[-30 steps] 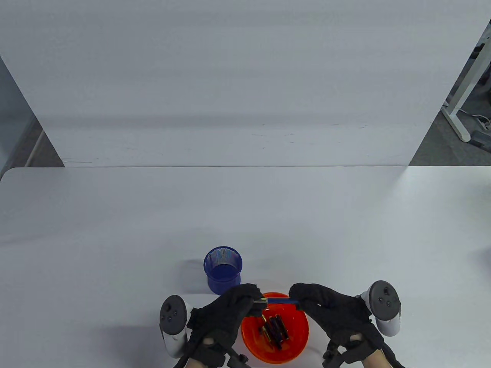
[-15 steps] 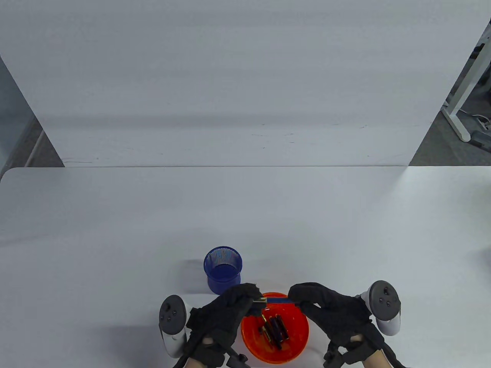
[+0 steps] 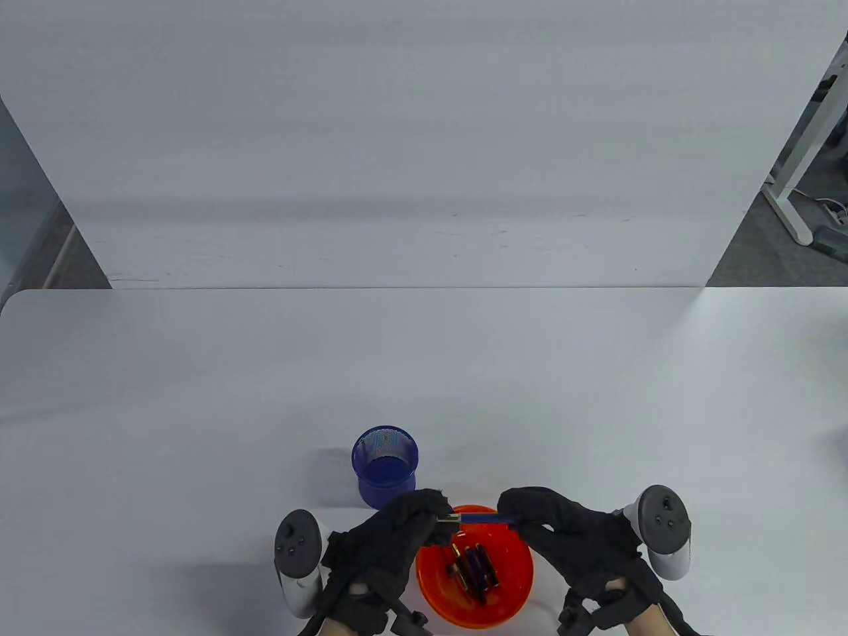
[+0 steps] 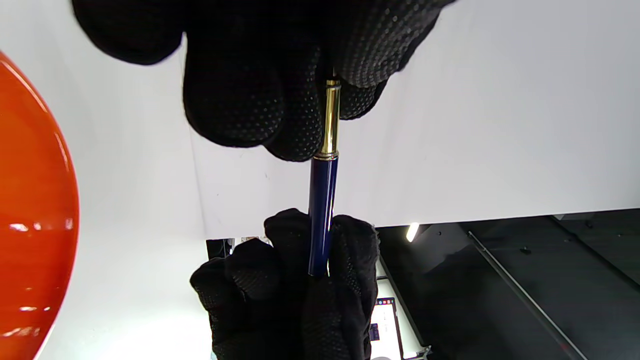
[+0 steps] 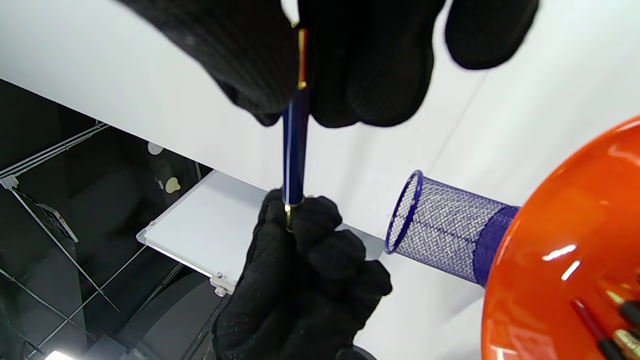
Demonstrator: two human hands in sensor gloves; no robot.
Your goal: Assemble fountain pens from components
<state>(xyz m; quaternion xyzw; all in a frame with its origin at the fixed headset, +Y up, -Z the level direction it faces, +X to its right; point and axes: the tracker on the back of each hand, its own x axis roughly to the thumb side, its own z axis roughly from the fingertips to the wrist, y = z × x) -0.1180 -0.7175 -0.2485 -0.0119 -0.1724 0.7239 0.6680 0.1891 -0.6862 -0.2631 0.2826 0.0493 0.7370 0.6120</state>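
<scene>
A blue pen barrel (image 3: 487, 519) with a gold section (image 4: 330, 120) is held level between both hands, just above the far rim of the orange bowl (image 3: 523, 589). My left hand (image 3: 434, 517) pinches the gold end; my right hand (image 3: 520, 520) grips the blue end. The barrel also shows in the left wrist view (image 4: 322, 210) and the right wrist view (image 5: 295, 145). Several dark pen parts (image 3: 474, 570) lie in the bowl. The pen's tips are hidden by the fingers.
A blue mesh pen cup (image 3: 385, 464) stands upright just behind the left hand, near the bowl; it also shows in the right wrist view (image 5: 445, 230). A white panel (image 3: 411, 132) stands at the back of the white table (image 3: 199, 397).
</scene>
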